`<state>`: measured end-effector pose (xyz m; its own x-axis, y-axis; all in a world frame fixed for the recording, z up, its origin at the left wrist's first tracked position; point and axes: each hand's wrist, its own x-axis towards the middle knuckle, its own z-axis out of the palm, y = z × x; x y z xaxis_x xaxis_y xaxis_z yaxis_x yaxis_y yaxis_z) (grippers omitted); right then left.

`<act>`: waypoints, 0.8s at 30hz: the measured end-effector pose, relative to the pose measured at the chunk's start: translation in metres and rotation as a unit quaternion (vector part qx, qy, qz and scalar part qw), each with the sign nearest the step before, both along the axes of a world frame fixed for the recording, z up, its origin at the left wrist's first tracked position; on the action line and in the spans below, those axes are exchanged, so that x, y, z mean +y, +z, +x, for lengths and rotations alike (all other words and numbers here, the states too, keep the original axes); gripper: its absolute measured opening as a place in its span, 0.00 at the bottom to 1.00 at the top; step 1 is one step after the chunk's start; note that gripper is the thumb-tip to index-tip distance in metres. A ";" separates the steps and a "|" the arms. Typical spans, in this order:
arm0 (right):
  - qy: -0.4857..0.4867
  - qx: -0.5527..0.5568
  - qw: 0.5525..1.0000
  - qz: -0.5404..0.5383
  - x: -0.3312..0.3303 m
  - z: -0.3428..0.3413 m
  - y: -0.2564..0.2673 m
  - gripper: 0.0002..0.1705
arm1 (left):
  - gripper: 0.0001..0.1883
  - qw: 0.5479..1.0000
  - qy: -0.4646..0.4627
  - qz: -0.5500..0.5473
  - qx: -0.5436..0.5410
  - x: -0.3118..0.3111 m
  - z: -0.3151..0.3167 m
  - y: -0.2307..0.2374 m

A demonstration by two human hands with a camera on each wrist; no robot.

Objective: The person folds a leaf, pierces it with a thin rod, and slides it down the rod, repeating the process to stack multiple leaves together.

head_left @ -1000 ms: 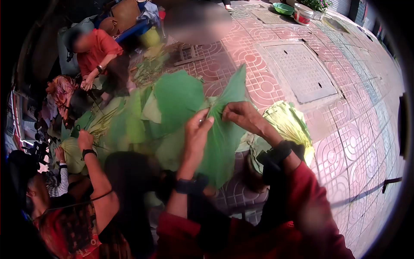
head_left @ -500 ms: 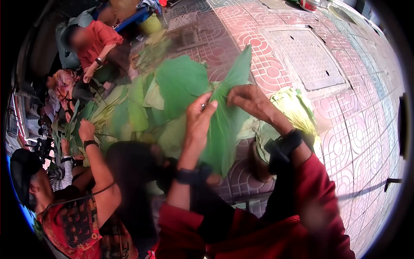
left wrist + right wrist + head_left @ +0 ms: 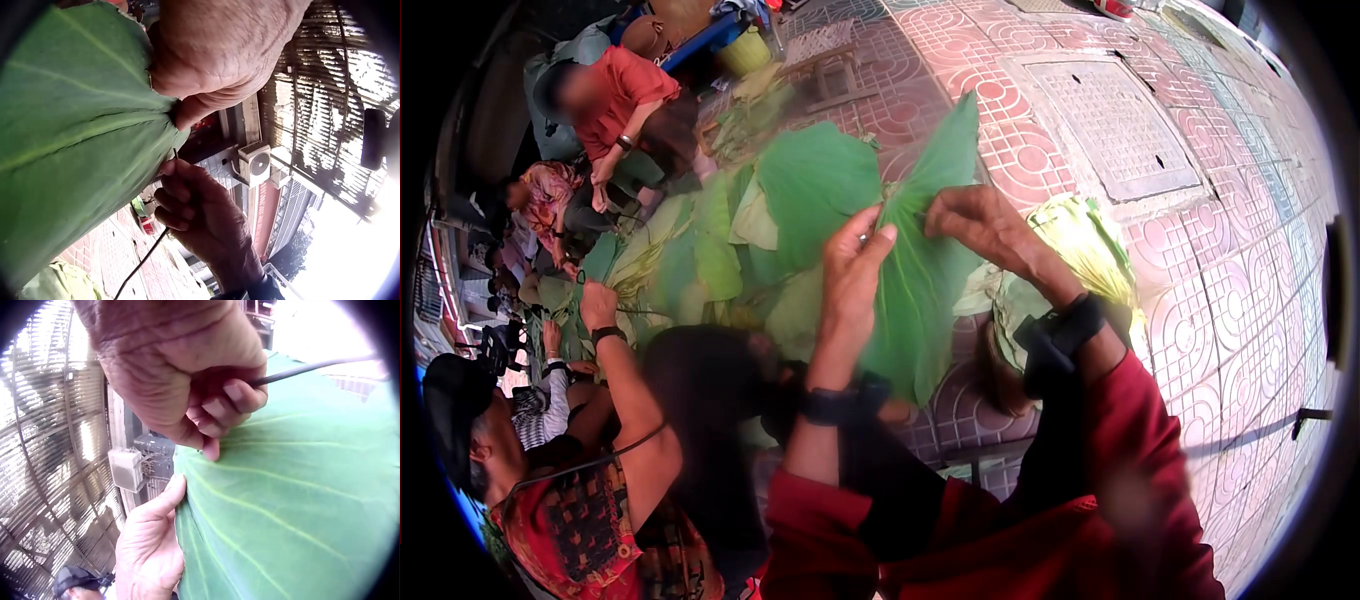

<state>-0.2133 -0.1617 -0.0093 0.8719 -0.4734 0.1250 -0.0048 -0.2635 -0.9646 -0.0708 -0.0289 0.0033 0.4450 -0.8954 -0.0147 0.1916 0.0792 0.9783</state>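
Note:
A large green lotus leaf (image 3: 910, 320) hangs upright before me, its veins fanning out from a gathered spot at the edge. There my left hand (image 3: 852, 270) pinches the leaf between thumb and fingers, as the left wrist view shows close up. On the other side of the leaf, my right hand (image 3: 985, 230) has its fingers curled round a thin dark rod (image 3: 312, 367). In the left wrist view a short end of the rod sticks out above the right hand's fingertips, close to the pinched spot.
More lotus leaves (image 3: 815, 195) lie in a pile ahead and left. A yellowish leaf bundle (image 3: 1085, 255) stands to the right. Other people sit along the left, one in a red shirt (image 3: 625, 95). Beyond are a low wooden stool (image 3: 825, 65) and patterned paving (image 3: 1200, 280).
The head view has tilted, so hands and leaf appear higher. My right fingertips are slightly farther from the left ones; both holds are unchanged.

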 end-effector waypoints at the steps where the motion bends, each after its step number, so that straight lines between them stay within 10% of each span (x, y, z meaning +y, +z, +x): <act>1: -0.014 -0.015 1.000 0.004 0.001 0.001 -0.001 0.12 | 0.16 1.000 -0.002 0.000 0.001 0.000 0.000 0.001; 24: -0.034 -0.022 0.999 -0.006 0.004 0.002 -0.004 0.10 | 0.16 0.999 0.002 0.004 -0.042 -0.001 -0.004 -0.004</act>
<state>-0.2112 -0.1578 -0.0131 0.8313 -0.5296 0.1688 0.0202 -0.2747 -0.9613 -0.0750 -0.0301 -0.0008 0.4493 -0.8932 0.0169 0.1078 0.0730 0.9915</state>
